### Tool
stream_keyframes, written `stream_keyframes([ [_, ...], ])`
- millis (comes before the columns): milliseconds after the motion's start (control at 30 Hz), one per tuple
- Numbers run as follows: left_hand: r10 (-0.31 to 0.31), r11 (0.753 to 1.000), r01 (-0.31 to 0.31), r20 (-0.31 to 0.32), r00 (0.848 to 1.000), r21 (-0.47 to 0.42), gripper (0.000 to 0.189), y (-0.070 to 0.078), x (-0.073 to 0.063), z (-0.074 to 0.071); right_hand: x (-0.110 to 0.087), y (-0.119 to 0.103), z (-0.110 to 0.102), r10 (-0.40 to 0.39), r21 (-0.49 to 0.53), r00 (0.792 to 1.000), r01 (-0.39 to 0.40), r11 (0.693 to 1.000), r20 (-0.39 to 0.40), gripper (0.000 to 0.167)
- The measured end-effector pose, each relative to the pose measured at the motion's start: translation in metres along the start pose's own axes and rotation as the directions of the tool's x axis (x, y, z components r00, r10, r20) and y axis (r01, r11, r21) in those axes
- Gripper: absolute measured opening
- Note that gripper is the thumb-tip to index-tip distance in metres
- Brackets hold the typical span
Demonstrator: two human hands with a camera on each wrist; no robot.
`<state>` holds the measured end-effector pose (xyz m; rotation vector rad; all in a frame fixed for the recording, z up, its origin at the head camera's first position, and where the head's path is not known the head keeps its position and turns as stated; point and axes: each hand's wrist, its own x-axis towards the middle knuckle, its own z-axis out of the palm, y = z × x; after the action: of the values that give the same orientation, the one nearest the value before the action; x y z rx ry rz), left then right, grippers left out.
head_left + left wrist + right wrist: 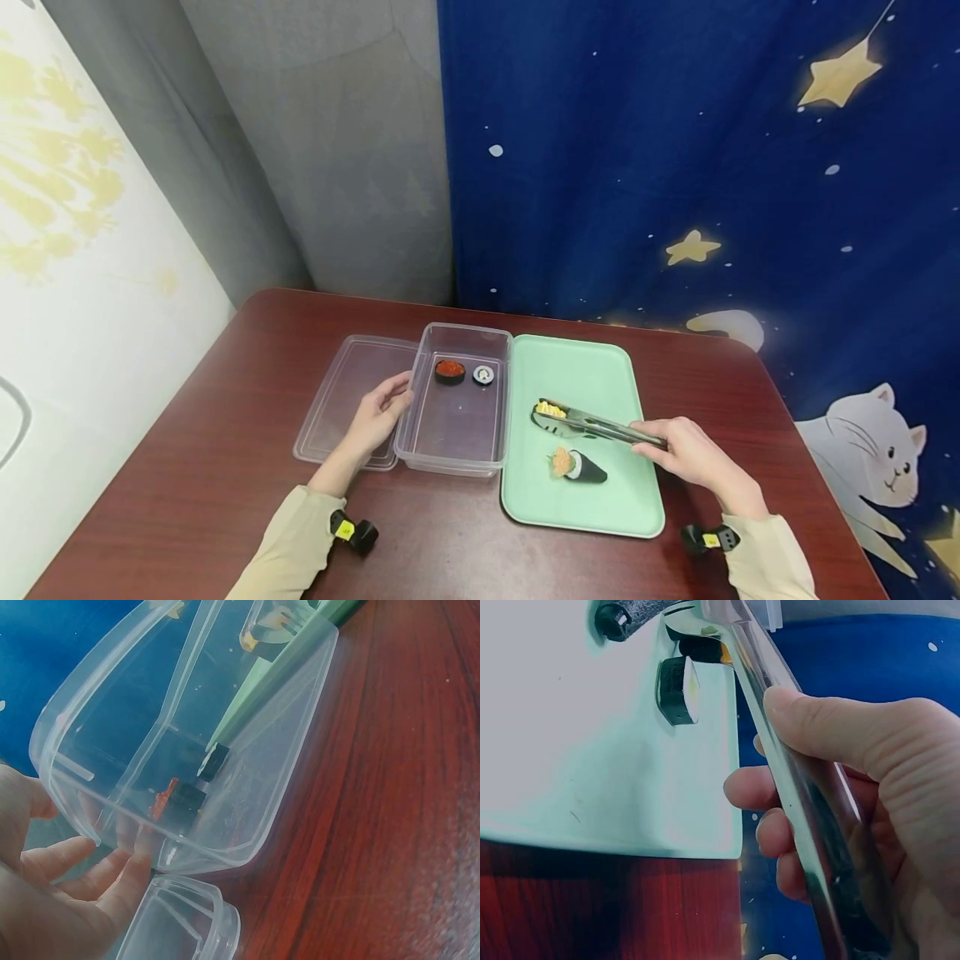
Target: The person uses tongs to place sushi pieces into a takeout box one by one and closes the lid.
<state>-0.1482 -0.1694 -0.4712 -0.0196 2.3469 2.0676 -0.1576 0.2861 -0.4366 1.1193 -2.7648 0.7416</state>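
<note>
My right hand (690,450) grips metal tongs (611,429) over the green tray. The tongs' heads lie around a yellow-topped sushi piece (551,409); whether they squeeze it, I cannot tell. A cone-shaped hand roll (585,467) lies nearer me on the tray. The right wrist view also shows a dark-wrapped sushi roll piece (678,691) beside the tongs. My left hand (378,412) touches the left wall of a clear plastic container (457,463) from outside, fingers relaxed. Inside are a red roe sushi (450,372) and a small sushi roll (483,375).
A clear lid (337,417) lies flat left of the container, partly under my left hand. The green tray (577,358) stands right against the container on the dark red table (450,542). Curtains (600,167) hang behind the table's far edge.
</note>
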Motion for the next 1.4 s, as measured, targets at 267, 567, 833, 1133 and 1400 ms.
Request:
stream_keyframes([
  [267,-0.010,1.000,0.010,-0.001,1.000,0.007,0.043,0.001,0.000,0.000,0.000,-0.001,-0.001,-0.009,0.027,1.000,0.009,1.000,-0.021,0.028],
  [567,-0.008,1.000,0.008,-0.003,1.000,0.001,0.043,0.002,-0.001,0.000,0.005,-0.007,-0.018,-0.011,0.050,0.999,0.013,0.999,-0.053,0.029],
  [833,-0.007,1.000,0.007,0.003,1.000,0.021,0.043,0.001,-0.001,-0.001,0.016,-0.011,-0.034,-0.044,0.002,0.994,0.044,0.999,-0.105,0.030],
  [1133,-0.008,1.000,0.008,0.000,1.000,0.015,0.043,0.002,-0.001,0.000,0.039,-0.018,-0.039,-0.061,0.009,0.994,0.062,0.998,-0.087,0.030],
  [1400,-0.006,1.000,0.006,-0.006,1.000,0.014,0.043,0.002,-0.001,0.000,0.065,-0.031,-0.035,-0.076,0.051,0.996,0.079,0.996,-0.045,0.030],
])
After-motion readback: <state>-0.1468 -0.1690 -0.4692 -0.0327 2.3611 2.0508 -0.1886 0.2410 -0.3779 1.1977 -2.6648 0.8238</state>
